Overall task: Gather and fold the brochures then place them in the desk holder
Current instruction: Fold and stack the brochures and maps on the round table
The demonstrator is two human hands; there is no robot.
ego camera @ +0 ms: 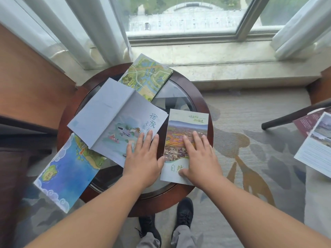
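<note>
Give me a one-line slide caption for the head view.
Left hand presses the open pale brochure, right hand the folded landscape brochure, on a round glass-topped table.

Four brochures on one table (205,106): map brochure (145,76), grey brochure (107,113), blue brochure (66,169), photo brochure (186,127). Two leaflets at right: maroon leaflet (304,123), white leaflet (317,153). Two hands: left hand (143,156), right hand (200,158). Two shoes (184,210).

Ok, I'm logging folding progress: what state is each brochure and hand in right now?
left hand: open, fingers straight
right hand: open, fingers straight
photo brochure: folded, flat under the right hand
pale brochure: spread open, left hand on its corner
blue map sheet: unfolded, overhanging the table edge
green map brochure: flat at the table's far rim
</note>
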